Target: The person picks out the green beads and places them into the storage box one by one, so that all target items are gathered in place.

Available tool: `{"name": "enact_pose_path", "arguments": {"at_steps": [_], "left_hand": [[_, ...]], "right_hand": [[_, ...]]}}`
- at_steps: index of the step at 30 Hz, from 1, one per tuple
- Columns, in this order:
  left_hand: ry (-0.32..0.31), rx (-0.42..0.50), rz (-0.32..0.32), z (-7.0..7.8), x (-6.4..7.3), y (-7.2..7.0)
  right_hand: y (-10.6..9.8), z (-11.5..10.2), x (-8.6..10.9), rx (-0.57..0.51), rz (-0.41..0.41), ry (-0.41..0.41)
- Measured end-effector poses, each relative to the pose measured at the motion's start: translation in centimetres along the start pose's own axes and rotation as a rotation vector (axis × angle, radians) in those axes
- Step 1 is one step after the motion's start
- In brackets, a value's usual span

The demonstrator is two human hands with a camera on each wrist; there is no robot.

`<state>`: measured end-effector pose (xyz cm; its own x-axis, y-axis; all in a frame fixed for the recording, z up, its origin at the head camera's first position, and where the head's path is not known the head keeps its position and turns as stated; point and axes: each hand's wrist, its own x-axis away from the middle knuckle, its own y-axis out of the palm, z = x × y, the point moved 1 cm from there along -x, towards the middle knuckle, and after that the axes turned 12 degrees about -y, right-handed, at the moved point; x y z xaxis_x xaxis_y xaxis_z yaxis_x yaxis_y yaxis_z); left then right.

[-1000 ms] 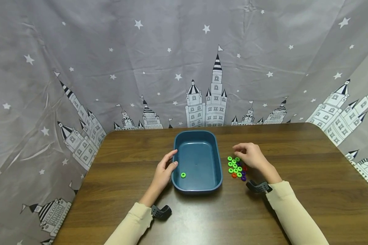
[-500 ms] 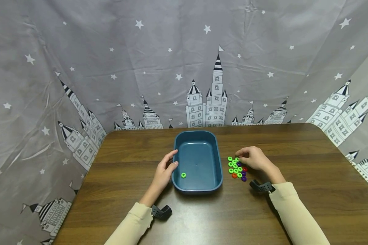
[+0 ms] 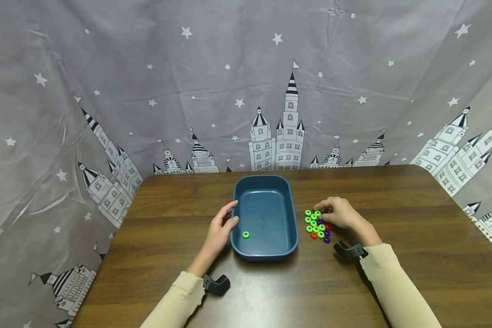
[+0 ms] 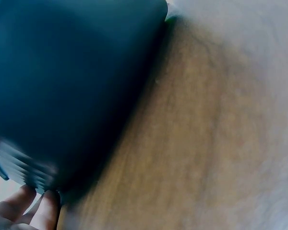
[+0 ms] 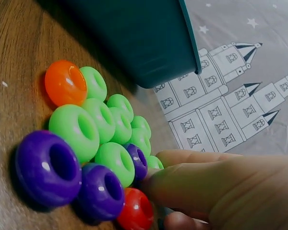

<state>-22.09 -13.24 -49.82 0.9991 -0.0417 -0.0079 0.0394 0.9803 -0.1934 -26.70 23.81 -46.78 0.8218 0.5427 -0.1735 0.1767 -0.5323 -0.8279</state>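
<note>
My left hand (image 3: 220,228) rests at the left edge of a blue rectangular tub (image 3: 294,228), its fingertips and thumb touching the rim. In the left wrist view its fingertips (image 4: 47,203) lie against the tub's wall. One green ring-shaped bead (image 3: 246,235) lies in the tub's near left part. To the right is a cluster of mostly green beads, with purple (image 5: 48,167), red (image 5: 135,209) and orange (image 5: 65,82) ones. My right hand (image 3: 341,213) pinches a green bead (image 5: 155,162) at the cluster's far end; the thumb lies against a purple bead (image 5: 138,159) too.
The brown wooden table (image 3: 385,196) extends around the tub on both sides. Behind it hangs a grey curtain (image 3: 246,82) with castles and stars. Each wrist wears a black device, such as the right strap (image 3: 348,250).
My right hand first drew back slightly to the right and nearer, then its fingers lowered around the far green bead. The left hand and the tub have stayed still.
</note>
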Motion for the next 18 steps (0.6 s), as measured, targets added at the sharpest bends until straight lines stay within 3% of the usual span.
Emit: {"name": "enact_pose_path", "arguments": {"at_steps": [18], "left_hand": [[-0.004, 0.003, 0.001, 0.04, -0.02, 0.02]], "right_hand": [[0.17, 0.20, -0.06, 0.001, 0.019, -0.001]]}}
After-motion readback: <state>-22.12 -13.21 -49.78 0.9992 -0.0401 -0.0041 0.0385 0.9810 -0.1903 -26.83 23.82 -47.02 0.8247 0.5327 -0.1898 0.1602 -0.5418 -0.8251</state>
